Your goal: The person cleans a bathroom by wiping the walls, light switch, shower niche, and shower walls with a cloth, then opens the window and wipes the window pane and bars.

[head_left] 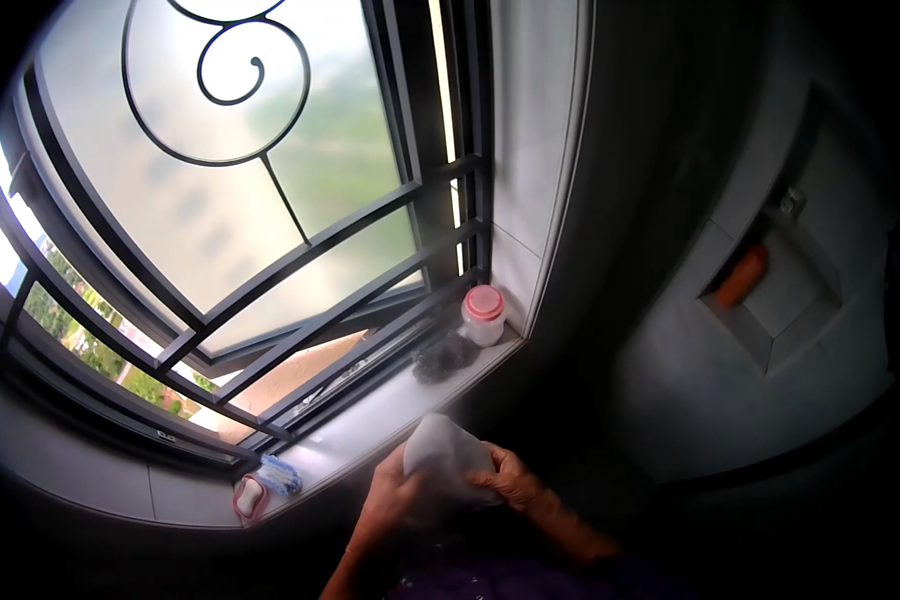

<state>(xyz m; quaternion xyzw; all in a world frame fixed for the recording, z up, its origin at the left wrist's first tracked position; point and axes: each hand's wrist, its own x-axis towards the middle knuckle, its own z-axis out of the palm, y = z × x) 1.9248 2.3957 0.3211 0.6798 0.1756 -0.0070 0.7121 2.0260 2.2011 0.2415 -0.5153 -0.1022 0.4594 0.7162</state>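
Both hands hold a pale, translucent white thing (440, 450) with a rounded top, in front of the window sill; whether it is cloth or thin plastic I cannot make out. My left hand (395, 492) grips its left side, the fingers partly hidden behind it. On the other side, my right hand (516, 480) has its fingers closed on the lower right edge. The lower part of the white thing fades into shadow. Beyond the hands on the sill stands a clear jar (484, 328) with a pink lid (484, 302), beside a dark, fuzzy clump (444, 357).
A white soap bar (251, 493) rests in a pink dish (237, 506) at the sill's left end, touching a blue-and-white scrubber (280, 475). Black bars (300, 250) cross the partly open frosted window (340, 120). An orange bottle (742, 275) lies in the right wall's niche (770, 350).
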